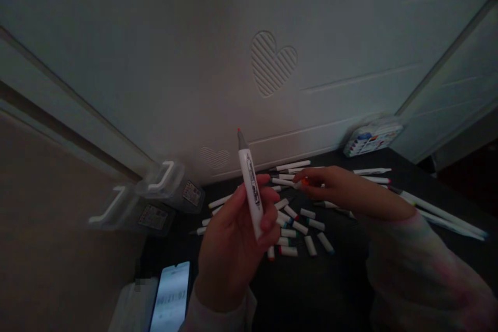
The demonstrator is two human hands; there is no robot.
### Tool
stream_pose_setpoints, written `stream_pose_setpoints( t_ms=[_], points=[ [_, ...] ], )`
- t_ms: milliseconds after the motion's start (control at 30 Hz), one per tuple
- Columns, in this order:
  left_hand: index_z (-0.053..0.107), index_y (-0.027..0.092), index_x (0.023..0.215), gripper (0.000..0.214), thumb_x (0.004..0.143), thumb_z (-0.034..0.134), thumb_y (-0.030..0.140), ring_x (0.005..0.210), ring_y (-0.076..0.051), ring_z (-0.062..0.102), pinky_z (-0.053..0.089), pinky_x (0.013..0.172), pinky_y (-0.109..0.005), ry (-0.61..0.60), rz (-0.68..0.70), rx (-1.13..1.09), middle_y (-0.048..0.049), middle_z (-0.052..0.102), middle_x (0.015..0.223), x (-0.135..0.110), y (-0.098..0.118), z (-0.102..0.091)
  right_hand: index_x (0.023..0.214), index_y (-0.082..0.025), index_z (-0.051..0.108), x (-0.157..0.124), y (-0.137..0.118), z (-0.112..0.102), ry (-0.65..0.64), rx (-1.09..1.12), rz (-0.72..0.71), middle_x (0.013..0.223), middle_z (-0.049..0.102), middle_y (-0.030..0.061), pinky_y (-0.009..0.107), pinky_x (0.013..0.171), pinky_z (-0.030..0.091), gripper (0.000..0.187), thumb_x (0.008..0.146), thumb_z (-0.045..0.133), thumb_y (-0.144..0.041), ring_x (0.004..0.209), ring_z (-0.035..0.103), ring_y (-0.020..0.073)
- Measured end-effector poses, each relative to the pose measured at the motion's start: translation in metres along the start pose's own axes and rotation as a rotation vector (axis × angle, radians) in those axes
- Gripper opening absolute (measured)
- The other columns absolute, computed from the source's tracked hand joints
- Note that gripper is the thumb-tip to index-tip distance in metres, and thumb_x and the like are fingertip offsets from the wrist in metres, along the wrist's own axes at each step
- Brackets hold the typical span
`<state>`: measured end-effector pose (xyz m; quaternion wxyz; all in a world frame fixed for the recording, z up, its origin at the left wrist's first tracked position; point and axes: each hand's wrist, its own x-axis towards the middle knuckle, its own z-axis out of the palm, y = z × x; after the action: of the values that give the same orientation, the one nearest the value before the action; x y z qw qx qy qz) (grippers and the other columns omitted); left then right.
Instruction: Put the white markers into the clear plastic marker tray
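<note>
Marker [251, 192] upright in left hand's [233, 238] closed grip, tip bared; right hand [342, 189] apparently pinches orange cap [304, 182] above scattered caps [299, 227] mid-desk.

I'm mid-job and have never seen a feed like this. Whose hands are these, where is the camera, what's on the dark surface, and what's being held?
There is no machine here. These are one person's two bare hands, filmed by a single camera worn on the head, looking forward and down. The left hand holds a white marker upright and uncapped, red tip up. The right hand reaches over the dark surface and pinches what looks like an orange cap. Loose white caps and more markers lie scattered there. A marker case stands at the back, clear boxes sit on the left, and a lit phone lies at the bottom.
</note>
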<state>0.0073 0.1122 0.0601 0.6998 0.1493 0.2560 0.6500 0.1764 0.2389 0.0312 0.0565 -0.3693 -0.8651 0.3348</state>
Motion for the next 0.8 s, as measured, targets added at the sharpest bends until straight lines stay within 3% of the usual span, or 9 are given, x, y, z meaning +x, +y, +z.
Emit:
stream_pose_setpoints(
  t_ms=[133,300,567,800],
  points=[
    [0.061,0.009,0.092,0.033,0.088,0.034,0.028,0.048,-0.003,0.038,0.025,0.034,-0.009,-0.038,-0.039,-0.040,-0.0041,0.054,0.074,0.001,0.000,0.000,0.100,-0.017,0.059,0.000,-0.002,0.000,-0.007,0.003,0.018,0.078,0.064,0.0040,0.025,0.062,0.040,0.031,0.081,0.042,-0.034,0.067,0.057,0.0157],
    [0.062,0.010,0.091,0.033,0.088,0.035,0.029,0.048,-0.003,0.037,0.025,0.034,-0.009,-0.052,-0.043,-0.040,-0.0029,0.052,0.073,0.000,-0.001,-0.001,0.098,-0.017,0.059,0.000,0.000,-0.001,0.001,0.009,0.037,0.079,0.065,0.0039,0.025,0.061,0.041,0.031,0.081,0.042,-0.036,0.067,0.058,0.0155],
    [0.061,0.011,0.086,0.030,0.086,0.034,0.024,0.048,-0.005,0.039,0.030,0.035,-0.012,0.055,0.085,0.026,-0.0020,0.050,0.068,0.002,0.005,-0.002,0.080,-0.015,0.061,0.006,0.011,0.002,-0.030,-0.078,0.062,0.073,0.062,0.0039,0.023,0.057,0.037,0.026,0.079,0.043,-0.034,0.064,0.055,0.0142],
    [0.058,0.013,0.078,0.022,0.082,0.040,0.025,0.046,-0.006,0.040,0.033,0.036,-0.014,0.101,0.124,0.034,0.0030,0.039,0.055,0.000,0.011,-0.004,0.083,-0.015,0.059,0.021,0.028,0.013,-0.061,-0.189,0.146,0.079,0.064,0.0057,0.022,0.057,0.036,0.019,0.068,0.050,-0.019,0.069,0.056,0.0155]
  ],
)
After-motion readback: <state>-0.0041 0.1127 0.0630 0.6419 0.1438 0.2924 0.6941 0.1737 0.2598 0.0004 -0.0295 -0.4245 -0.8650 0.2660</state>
